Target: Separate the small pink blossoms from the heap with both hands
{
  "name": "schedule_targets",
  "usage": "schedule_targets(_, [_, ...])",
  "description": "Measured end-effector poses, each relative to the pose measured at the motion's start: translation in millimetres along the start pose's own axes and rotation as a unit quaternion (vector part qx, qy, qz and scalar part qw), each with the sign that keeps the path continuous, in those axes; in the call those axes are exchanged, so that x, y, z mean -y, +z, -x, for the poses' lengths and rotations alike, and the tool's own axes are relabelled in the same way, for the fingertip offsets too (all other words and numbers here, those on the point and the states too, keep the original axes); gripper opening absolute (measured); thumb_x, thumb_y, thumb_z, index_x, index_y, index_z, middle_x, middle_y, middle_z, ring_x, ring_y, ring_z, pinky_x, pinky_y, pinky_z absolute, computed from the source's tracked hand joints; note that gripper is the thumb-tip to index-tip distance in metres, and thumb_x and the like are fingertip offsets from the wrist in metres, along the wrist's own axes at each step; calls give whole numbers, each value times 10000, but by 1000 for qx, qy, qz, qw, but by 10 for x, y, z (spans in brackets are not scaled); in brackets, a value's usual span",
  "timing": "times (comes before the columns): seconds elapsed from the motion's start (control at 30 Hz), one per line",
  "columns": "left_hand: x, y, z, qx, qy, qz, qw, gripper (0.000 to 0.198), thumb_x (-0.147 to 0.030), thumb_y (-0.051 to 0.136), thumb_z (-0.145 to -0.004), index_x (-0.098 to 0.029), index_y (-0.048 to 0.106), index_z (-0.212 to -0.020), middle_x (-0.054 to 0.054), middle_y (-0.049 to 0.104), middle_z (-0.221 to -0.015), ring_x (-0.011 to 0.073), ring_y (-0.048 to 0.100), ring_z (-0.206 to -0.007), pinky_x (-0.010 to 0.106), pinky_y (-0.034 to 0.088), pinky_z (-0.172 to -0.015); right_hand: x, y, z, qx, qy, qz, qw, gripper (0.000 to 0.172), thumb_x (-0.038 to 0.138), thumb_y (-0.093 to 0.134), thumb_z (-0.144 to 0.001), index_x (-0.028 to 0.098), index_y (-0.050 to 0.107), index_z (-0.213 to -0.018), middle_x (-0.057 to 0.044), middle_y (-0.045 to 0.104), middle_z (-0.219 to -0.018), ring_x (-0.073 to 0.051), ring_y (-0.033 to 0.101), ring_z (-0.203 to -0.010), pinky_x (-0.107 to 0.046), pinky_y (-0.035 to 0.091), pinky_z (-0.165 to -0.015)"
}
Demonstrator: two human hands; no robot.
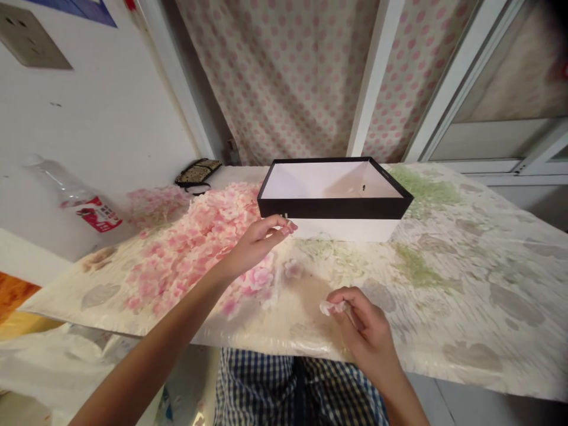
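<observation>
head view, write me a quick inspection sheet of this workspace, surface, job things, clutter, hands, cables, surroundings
surface: table with a pale patterned cover
job's things: heap of pink petals; loose blossom beside it; open-topped box, black-rimmed, behind
clutter: red-labelled bottle and patterned pouch, toward the wall
left hand: at the box's near side, fingertips together; any grip too small to tell
right hand: pinching a pale petal above the near edge
cables: nothing seen
surroundings: pink-dotted curtain; wall socket

Labelled bottle (84, 200), pouch (198, 171), dotted curtain (293, 77)
</observation>
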State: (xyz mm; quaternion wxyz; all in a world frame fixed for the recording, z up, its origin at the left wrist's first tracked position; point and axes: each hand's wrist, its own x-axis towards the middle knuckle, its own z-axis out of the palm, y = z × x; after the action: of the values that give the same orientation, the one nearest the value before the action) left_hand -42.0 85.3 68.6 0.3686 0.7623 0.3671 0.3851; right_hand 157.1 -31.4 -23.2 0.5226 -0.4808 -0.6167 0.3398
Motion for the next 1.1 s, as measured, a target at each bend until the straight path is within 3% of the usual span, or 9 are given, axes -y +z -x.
schedule_targets(0.17, [-4, -30, 56, -36, 49, -7, 998, 159, -297, 543, -907, -184, 636, -845, 89, 560, -1162, 204, 528, -1109, 324, 420, -923, 17, 4, -39, -22, 16, -12, 1000, 126, 294, 517, -899, 210, 587, -837, -17, 632, -761, -146, 595, -676, -218, 453, -575])
schedule_targets(0.33, [56, -33, 114, -46, 67, 34, 996, 132, -269, 541, -915, -216, 657, -883, 51, 617, -1037, 193, 548, -1064, 324, 421, -928, 34, 3, -63, -20, 10, -8, 1000, 126, 283, 512, -898, 212, 581, -820, -2, 615, -724, -133, 579, -636, -213, 443, -565])
schedule_targets(0.47, [104, 39, 228, -81, 38, 78, 993, 136, -270, 557, -907, -210, 672, -866, 44, 652, -973, 206, 557, -1068, 313, 433, -899, 24, -1, -49, -22, 3, -15, 1000, 121, 275, 514, -897, 211, 585, -823, -7, 625, -742, -136, 590, -657, -210, 450, -565])
schedule_targets(0.57, [96, 148, 347, -104, 9, 115, 988, 127, -279, 584, -894, -204, 681, -860, 35, 665, -911, 176, 603, -921, 280, 468, -814, 27, -11, -53, -12, -17, -11, 1000, 106, 249, 536, -887, 215, 606, -815, -2, 646, -745, -135, 612, -680, -208, 468, -593])
schedule_targets(0.77, [31, 452, 562, -103, -56, 197, 973, 125, -286, 637, -858, -183, 704, -838, 35, 686, -818, 155, 627, -793, 253, 493, -747, 55, -29, -76, 21, -57, -39, 997, 117, 207, 580, -871, 234, 691, -849, -10, 719, -835, -152, 672, -778, -235, 515, -690])
schedule_targets(0.93, [97, 675, 655, -148, -103, 233, 956, 122, -296, 677, -818, -191, 722, -860, 43, 719, -893, 156, 640, -776, 265, 506, -752, -13, -63, -29, -22, -31, -100, 994, 109, 222, 615, -866, 265, 714, -879, -10, 736, -909, -150, 679, -852, -228, 522, -730])
schedule_targets(1.1, [146, 734, 713, -118, -126, 188, 967, 100, -267, 673, -816, -197, 743, -829, 23, 715, -811, 135, 610, -730, 211, 460, -662, -94, -119, 3, -35, 29, -192, 980, 103, 217, 684, -822, 288, 705, -893, 13, 739, -854, -131, 684, -804, -211, 518, -722])
